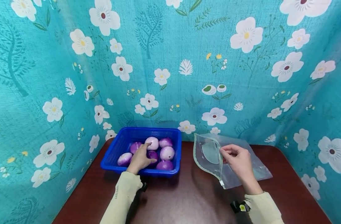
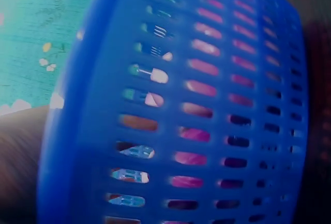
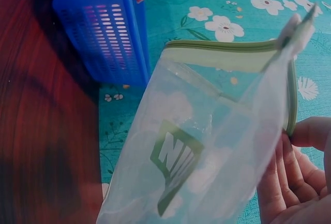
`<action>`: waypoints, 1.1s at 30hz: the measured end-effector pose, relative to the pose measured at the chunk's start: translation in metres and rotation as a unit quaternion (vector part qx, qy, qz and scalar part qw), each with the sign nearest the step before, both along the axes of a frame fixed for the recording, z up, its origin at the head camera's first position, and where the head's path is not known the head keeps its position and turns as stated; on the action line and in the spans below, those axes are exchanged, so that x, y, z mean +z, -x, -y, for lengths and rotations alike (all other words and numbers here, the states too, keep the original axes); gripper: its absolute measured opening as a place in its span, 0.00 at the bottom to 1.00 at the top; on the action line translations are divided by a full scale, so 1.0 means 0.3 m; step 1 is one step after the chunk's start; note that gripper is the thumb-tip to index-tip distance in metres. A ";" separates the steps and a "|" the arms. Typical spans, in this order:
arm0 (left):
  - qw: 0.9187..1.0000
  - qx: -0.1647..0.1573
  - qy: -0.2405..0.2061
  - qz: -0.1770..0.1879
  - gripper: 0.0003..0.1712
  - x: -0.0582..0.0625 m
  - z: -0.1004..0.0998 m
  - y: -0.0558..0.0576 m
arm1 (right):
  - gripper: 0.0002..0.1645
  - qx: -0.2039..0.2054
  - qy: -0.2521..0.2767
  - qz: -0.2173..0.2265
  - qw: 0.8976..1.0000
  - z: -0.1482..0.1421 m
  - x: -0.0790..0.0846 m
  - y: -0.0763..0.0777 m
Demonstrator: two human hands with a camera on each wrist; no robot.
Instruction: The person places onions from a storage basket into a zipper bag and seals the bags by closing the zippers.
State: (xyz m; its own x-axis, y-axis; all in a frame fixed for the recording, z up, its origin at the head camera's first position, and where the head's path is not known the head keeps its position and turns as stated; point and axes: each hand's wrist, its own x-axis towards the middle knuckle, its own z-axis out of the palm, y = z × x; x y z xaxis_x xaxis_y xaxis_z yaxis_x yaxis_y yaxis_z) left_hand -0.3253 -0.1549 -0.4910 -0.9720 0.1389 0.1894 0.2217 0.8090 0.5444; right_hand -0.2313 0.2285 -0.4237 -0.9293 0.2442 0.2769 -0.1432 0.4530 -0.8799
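My left hand (image 1: 141,158) reaches over the front rim of a blue plastic basket (image 1: 179,149), its thumb and fingers spread about a dark purple onion (image 1: 152,155). The index fingertip is at a paler onion (image 1: 152,143). In the left wrist view the slotted basket wall (image 2: 170,94) hides that hand. With thumb and fingertips, my right hand (image 1: 238,160) pinches the edge of a clear zipper bag (image 1: 257,169). The bag's mouth gapes toward the basket, and its white slider (image 1: 222,183) hangs at the front corner. A green printed mark (image 3: 178,157) shows on the bag.
Several other purple and whitish onions (image 1: 167,153) lie in the basket. Basket and bag are on a dark red-brown table (image 1: 184,199), with a gap between them. A turquoise flowered cloth (image 1: 181,102) hangs right behind and along both sides.
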 end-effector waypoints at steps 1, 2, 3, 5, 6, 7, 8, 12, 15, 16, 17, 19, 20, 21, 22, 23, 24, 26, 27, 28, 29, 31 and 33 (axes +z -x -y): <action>1.000 0.002 0.012 0.006 0.48 -0.005 -0.001 0.001 | 0.13 0.000 -0.001 0.001 1.000 -0.002 -0.003 -0.003; 1.000 0.004 0.024 0.010 0.49 -0.009 -0.003 0.001 | 0.13 0.001 -0.001 0.002 1.000 -0.004 -0.006 -0.006; 0.999 0.006 0.036 0.014 0.49 -0.013 -0.005 0.001 | 0.13 0.001 -0.002 0.003 1.000 -0.005 -0.008 -0.007; 0.998 0.009 0.059 0.024 0.48 -0.017 -0.008 0.001 | 0.14 0.004 -0.005 0.004 1.000 -0.006 -0.010 -0.006; 0.997 0.006 0.070 0.027 0.47 -0.017 -0.009 0.001 | 0.14 0.005 -0.007 0.003 1.000 -0.006 -0.009 -0.005; 0.996 0.002 0.082 0.026 0.46 -0.016 -0.011 0.002 | 0.14 0.005 -0.007 0.002 1.000 -0.005 -0.008 -0.002; 0.995 -0.003 0.092 0.024 0.45 -0.015 -0.013 0.003 | 0.14 0.005 -0.008 0.002 1.000 -0.004 -0.006 0.000; 0.993 -0.025 0.115 0.023 0.40 -0.011 -0.019 0.007 | 0.14 0.005 -0.008 0.003 1.000 -0.002 -0.002 0.003; 0.992 -0.039 0.120 0.027 0.37 -0.018 -0.021 0.007 | 0.14 0.003 -0.007 0.012 1.000 -0.004 -0.009 -0.004; 0.991 -0.043 0.121 0.025 0.36 -0.021 -0.022 0.007 | 0.14 0.002 -0.007 0.014 1.000 -0.005 -0.012 -0.006; 0.991 -0.047 0.122 0.024 0.35 -0.024 -0.023 0.006 | 0.13 0.002 -0.007 0.017 1.000 -0.005 -0.015 -0.008; 0.991 -0.051 0.124 0.020 0.35 -0.030 -0.024 0.006 | 0.13 0.001 -0.007 0.015 1.000 -0.006 -0.021 -0.008; 0.991 -0.052 0.124 0.017 0.35 -0.031 -0.024 0.006 | 0.12 0.002 -0.008 0.013 1.000 -0.006 -0.023 -0.007; 0.991 -0.052 0.123 0.014 0.36 -0.031 -0.025 0.006 | 0.12 0.002 -0.009 0.010 1.000 -0.006 -0.024 -0.005; 0.991 -0.052 0.122 0.012 0.36 -0.031 -0.026 0.007 | 0.12 0.003 -0.010 0.007 1.000 -0.006 -0.024 -0.004; 0.991 -0.053 0.120 0.012 0.37 -0.031 -0.027 0.008 | 0.12 0.004 -0.010 0.005 1.000 -0.006 -0.024 -0.002; 0.991 -0.055 0.121 0.011 0.37 -0.029 -0.027 0.009 | 0.12 0.004 -0.011 0.003 1.000 -0.006 -0.023 -0.001; 0.991 -0.056 0.119 0.012 0.37 -0.027 -0.029 0.009 | 0.12 0.003 -0.012 0.004 1.000 -0.006 -0.020 0.000; 0.991 -0.056 0.118 0.015 0.37 -0.025 -0.030 0.009 | 0.12 0.003 -0.011 0.005 1.000 -0.006 -0.018 0.001; 0.991 -0.056 0.117 0.017 0.37 -0.023 -0.030 0.009 | 0.12 0.003 -0.011 0.007 1.000 -0.006 -0.016 0.001; 0.991 -0.055 0.118 0.018 0.37 -0.022 -0.030 0.008 | 0.12 0.003 -0.010 0.010 1.000 -0.006 -0.015 0.001; 0.991 -0.054 0.117 0.021 0.37 -0.018 -0.031 0.007 | 0.12 0.003 -0.006 0.013 1.000 -0.006 -0.012 0.001; 0.992 -0.054 0.116 0.020 0.36 -0.015 -0.032 0.008 | 0.13 0.004 -0.003 0.015 1.000 -0.006 -0.011 0.000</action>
State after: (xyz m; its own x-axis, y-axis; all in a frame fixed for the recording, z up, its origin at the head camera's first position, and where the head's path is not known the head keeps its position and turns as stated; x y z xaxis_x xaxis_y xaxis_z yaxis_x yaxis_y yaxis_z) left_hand -0.3277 -0.1454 -0.4954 -0.9552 0.2781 0.1010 0.2957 0.8862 0.3566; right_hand -0.2313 0.2303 -0.4271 -0.9389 0.2354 0.2511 -0.1212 0.4567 -0.8813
